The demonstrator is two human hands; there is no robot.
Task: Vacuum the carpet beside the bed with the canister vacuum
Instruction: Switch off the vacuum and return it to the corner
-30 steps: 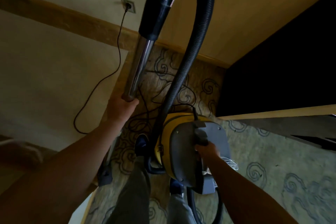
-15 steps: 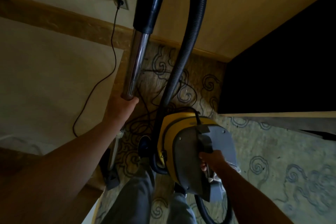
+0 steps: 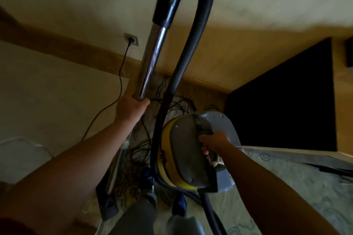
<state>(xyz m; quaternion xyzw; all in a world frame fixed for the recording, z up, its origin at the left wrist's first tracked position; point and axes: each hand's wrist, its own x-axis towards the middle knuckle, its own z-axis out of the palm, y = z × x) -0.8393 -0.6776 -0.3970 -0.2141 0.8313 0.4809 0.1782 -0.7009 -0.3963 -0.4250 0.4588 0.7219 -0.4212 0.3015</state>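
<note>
The canister vacuum point(image 3: 183, 150), yellow with a grey top, hangs above the patterned carpet point(image 3: 286, 187); its long axis runs from the upper right down toward the person's feet, and its grey handle point(image 3: 205, 129) faces up at the camera; the black ribbed hose point(image 3: 193, 40) leaves the lower end of the canister, climbs along the canister's left side, arches over at the top edge of view and joins a black cuff on the chrome wand point(image 3: 150, 65); the wand stands left of the canister, its long axis steeply tilted, upper end leaning toward the far wall and lower end pointing down at the carpet; below the grip its shaft continues to a dark floor head point(image 3: 107, 206), left of the canister's lower end.

The left hand point(image 3: 131, 110) is clenched around the wand just under the bright chrome stretch, well left of the canister; the right hand point(image 3: 214, 143) grasps the canister's handle, fingers curled under it, and carries the machine clear of the carpet.

A black power cord point(image 3: 118, 89) runs from a wall socket point(image 3: 131, 39), up and left of the canister, down across a pale surface, and lies in loose tangles on the carpet between wand and canister; grey trouser legs and dark blue shoes point(image 3: 179, 204) show below the canister; a dark panel point(image 3: 282, 105) stands to the canister's right.
</note>
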